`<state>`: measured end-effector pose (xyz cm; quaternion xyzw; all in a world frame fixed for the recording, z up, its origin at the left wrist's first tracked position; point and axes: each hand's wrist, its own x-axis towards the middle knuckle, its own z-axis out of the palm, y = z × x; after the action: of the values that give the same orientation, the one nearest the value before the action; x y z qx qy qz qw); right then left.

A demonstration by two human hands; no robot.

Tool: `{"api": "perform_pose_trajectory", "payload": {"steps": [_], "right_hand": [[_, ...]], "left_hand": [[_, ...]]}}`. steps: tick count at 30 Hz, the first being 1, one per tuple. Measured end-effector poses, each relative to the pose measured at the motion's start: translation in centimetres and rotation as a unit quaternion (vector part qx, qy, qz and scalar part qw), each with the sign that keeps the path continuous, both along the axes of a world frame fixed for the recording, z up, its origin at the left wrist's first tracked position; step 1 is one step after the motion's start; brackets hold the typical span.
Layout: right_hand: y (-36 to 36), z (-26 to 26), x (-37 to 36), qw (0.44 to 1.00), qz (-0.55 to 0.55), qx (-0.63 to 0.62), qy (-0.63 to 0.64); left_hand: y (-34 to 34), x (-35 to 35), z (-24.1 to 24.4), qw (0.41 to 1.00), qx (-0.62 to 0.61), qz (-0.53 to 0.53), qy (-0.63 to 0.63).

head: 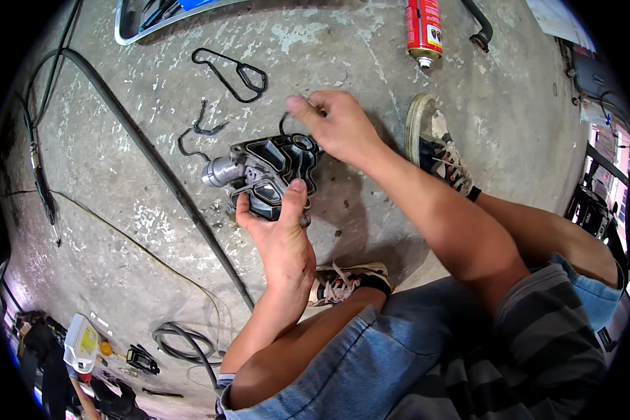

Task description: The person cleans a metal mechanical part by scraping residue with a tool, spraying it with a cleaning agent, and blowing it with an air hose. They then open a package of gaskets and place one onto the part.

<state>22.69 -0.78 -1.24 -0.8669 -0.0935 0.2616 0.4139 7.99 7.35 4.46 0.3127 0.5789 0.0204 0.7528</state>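
Note:
My left hand [286, 247] grips the lower end of a cast metal engine housing [253, 164], thumb on its face. The housing has open chambers, grooved sealing faces and a silver pipe stub [226, 171] pointing left. Above its upper end my right hand [341, 121] is closed, thumb against the fingers. A black gasket strip [282, 125] curves from the housing up to the right fingertips. Something slim shows between thumb and forefinger, too hidden to name. On the floor beyond lies a looped black rubber gasket [231, 73]. A crooked piece of black gasket [194, 137] lies left of the housing.
A metal tray [128, 40] with tools stands at the top. A red spray can [424, 31] and black hose [480, 26] lie upper right. A thick black hose [152, 147] crosses the concrete floor [136, 262] at left. A white jug [82, 344] is lower left, near another person's arm.

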Motion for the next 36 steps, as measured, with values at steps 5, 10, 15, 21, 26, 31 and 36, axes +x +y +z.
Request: {"api": "perform_pose_trajectory", "payload": {"steps": [5,10,15,21,26,31,36], "right_hand": [[1.2,1.3,0.4,0.971,0.187,-0.110,0.097],[0.7,-0.3,-0.9,0.986,0.135,-0.061,0.074],[0.3,-0.5,-1.2,0.990,0.132,-0.043,-0.012],[-1.3,-1.5,-3.4,0.998,-0.043,0.034,0.023],[-1.2,-1.4,-4.2,0.993,-0.096,0.071,0.022],[-1.2,-1.7,-5.1,0.978,-0.179,0.104,0.014],[-1.3,-0.7,-4.1,0.994,-0.073,0.078,0.034]], "left_hand": [[-1.0,-0.2,-0.1,0.999,0.032,-0.030,-0.015],[-0.9,0.3,1.1,1.000,0.014,-0.022,-0.002],[-0.9,-0.1,0.5,1.000,0.019,-0.017,-0.015],[-1.1,0.1,1.0,0.999,0.036,-0.012,-0.022],[-1.1,-0.2,0.9,0.999,0.016,0.011,-0.038],[-0.9,-0.2,0.8,0.999,0.031,-0.007,-0.035],[-0.9,-0.5,0.5,0.999,0.044,-0.020,-0.026]]}}
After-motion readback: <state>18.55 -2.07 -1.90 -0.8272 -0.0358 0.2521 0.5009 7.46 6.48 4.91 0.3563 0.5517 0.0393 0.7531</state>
